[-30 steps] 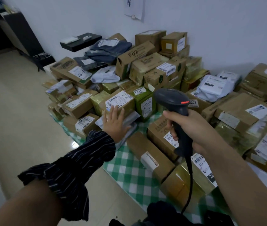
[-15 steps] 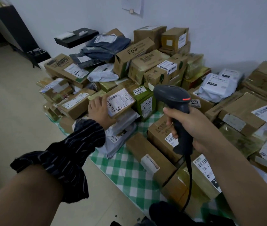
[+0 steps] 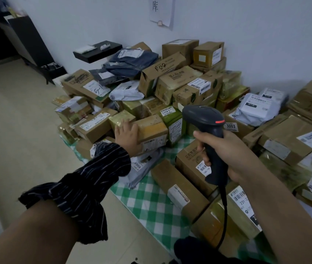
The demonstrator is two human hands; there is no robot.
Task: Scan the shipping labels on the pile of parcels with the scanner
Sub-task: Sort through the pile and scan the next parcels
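Progress, my read: nothing showed which labels were done; the pile of parcels (image 3: 179,88) on the checked cloth (image 3: 151,202) looked largely left to scan. Left hand (image 3: 127,137) lay on a brown carton (image 3: 152,128) at the pile's near edge, fingers (image 3: 125,125) nearly straight and close together, thumb hidden; right hand (image 3: 233,155) was wrapped round the scanner (image 3: 204,119) grip, head aimed into the pile.

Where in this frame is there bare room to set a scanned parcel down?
Bare checked cloth shows between the white mailer and the long brown box; the floor left of the pile is open too. Against the wall and right of the scanner it is packed edge to edge.
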